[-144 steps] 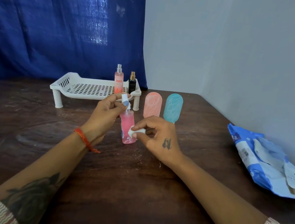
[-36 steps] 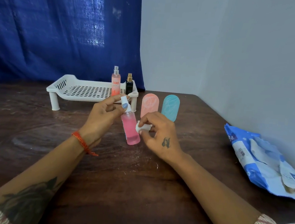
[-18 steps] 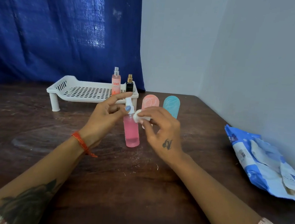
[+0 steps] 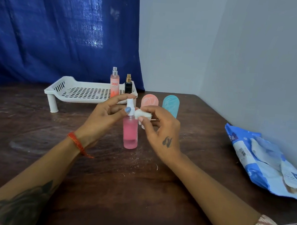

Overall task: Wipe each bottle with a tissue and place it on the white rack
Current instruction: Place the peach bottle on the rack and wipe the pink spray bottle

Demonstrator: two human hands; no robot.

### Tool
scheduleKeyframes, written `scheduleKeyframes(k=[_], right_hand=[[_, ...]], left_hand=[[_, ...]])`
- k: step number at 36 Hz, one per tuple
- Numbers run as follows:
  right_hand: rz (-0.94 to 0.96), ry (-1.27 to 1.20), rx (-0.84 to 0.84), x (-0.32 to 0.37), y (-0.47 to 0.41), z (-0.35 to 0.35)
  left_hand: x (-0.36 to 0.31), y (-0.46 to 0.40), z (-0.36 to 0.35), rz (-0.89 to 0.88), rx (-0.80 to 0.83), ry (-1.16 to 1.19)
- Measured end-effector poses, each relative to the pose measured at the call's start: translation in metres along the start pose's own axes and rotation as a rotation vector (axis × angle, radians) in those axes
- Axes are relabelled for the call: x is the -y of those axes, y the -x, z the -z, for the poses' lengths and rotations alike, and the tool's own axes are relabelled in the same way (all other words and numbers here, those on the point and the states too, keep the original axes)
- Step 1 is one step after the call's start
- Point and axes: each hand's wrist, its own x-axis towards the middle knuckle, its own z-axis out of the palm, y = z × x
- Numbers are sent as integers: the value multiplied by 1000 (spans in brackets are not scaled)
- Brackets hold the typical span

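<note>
A pink spray bottle (image 4: 129, 134) stands upright on the dark wooden table (image 4: 102, 180). My left hand (image 4: 106, 115) pinches its white spray top. My right hand (image 4: 160, 129) presses a crumpled white tissue (image 4: 143, 115) against the bottle's neck. Behind them the white rack (image 4: 84, 92) carries an orange-pink spray bottle (image 4: 114, 84) and a small black bottle (image 4: 128, 84) at its right end. A rounded pink bottle (image 4: 149, 100) and a rounded teal bottle (image 4: 170, 104) stand on the table right of the rack, partly hidden by my right hand.
A blue and white tissue pack (image 4: 269, 164) lies at the table's right edge beside the grey wall. A blue curtain (image 4: 61, 29) hangs behind the rack. The table's front edge runs below my forearms.
My right hand has carried the tissue up from the pink bottle's body to its neck beside the spray top. My left hand keeps its hold on the top, and the bottle now stands straighter.
</note>
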Motion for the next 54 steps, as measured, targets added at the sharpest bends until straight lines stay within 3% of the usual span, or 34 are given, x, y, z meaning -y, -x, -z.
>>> scheduleKeyframes(k=[5,9,17,23,27,30,33,44,50,54], right_hand=[[270,116,70,9,4,-4],[303,146,99,4,4,-6],[-15,-54,70,5,1,-5],[-353,-214,181,-1,-2,-4],[-438,-249,235,-4,-2,-3],[-360,-135,135,-4,-2,-4],[-163,-107,54,1,0,-3],[177,70,311,3,12,-1],[148,82,537,5,12,4],[39,84,504,0,7,9]], left_hand=[[3,-2,1,-40,-21,-6],[5,-3,1,-51,-18,-2],[5,-2,5,-49,9,-34],[3,-1,3,-42,37,-19],[0,0,2,-37,46,-19],[-1,0,1,-34,31,-30],[-2,0,1,-38,-5,-52],[-1,0,-2,-63,-83,-69],[1,-1,0,-51,-121,-73],[3,-1,1,-23,-151,-18]])
